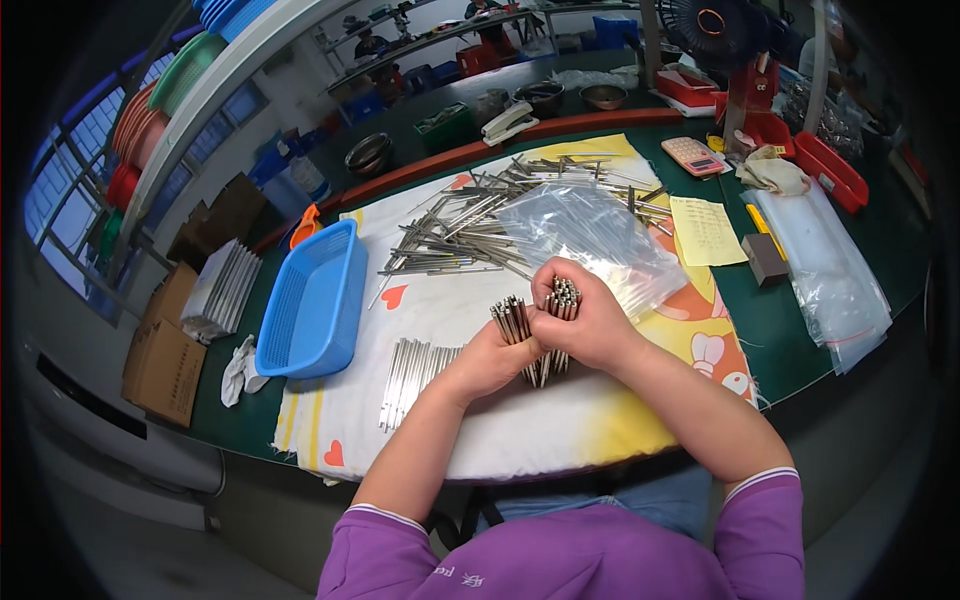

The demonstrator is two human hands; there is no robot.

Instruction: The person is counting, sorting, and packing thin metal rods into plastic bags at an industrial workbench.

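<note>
Near the middle of the cloth, my left hand (pixel 487 362) is closed round a bundle of thin metal rods (pixel 511 318). Pressed against it, my right hand (pixel 590 322) grips a second bundle of metal rods (pixel 563 297). Both bundles stand roughly upright, their ends showing above my fingers and their lower ends below. Left of my left hand, a neat row of metal rods (pixel 408 375) lies side by side, partly hidden by my forearm. Farther back is a loose, crisscrossed pile of rods (pixel 455 232), with a clear plastic bag (pixel 600 240) over its right part.
A blue plastic basket (pixel 312 300) stands at the left on the patterned cloth (pixel 345 400). To the right are a paper note (pixel 708 230), a dark block (pixel 765 259), a pink calculator (pixel 692 156) and plastic bags (pixel 825 270). A red ledge (pixel 420 180) crosses behind; a fan (pixel 712 30) stands back right.
</note>
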